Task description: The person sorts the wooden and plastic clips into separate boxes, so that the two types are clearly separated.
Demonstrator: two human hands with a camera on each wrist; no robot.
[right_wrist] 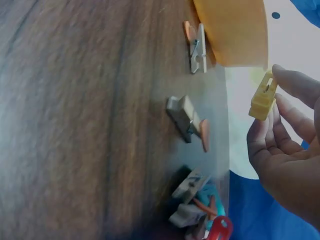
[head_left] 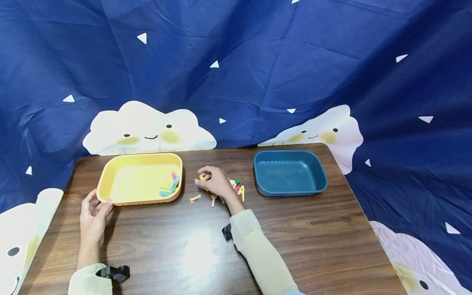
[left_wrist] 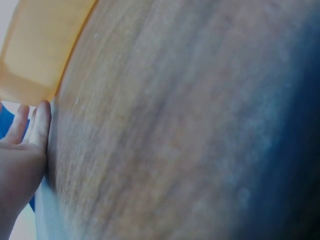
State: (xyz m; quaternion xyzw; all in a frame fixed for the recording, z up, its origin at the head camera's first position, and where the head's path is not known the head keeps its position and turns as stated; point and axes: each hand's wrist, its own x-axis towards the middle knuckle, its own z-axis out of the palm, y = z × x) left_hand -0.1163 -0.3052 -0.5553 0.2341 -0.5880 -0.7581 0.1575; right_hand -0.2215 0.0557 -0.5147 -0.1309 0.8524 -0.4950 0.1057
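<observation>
In the head view, a yellow plastic tray (head_left: 136,182) stands left of the centre. In its right end lie several clothespins: a pinkish-red one (head_left: 174,175) at the top of this group and blue ones (head_left: 174,184) below it. Some yellow pieces lie there too, but against the yellow floor I cannot tell how many.

At the right of the frame stands a dark blue plastic tray (head_left: 291,172); its glossy floor and inner walls are seen, and light is reflected in it.

The left hand (head_left: 93,219) is at the lower left corner of the yellow plastic tray. Its fingers are rather straight, not clenched, with the tips touching the tray wall.

The right hand (head_left: 216,182) is in the middle, between the two trays. Its thumb and fingers pinch a yellow clothespin (right_wrist: 264,97), raised above the wooden table (head_left: 295,233).

Under and beside the right wrist lies a small pile with a yellow clip (head_left: 241,193), a green piece (head_left: 237,181) and others partly hidden. Two orange-handled clothespins (right_wrist: 190,120) lie on the table apart from this pile, toward the yellow plastic tray.
</observation>
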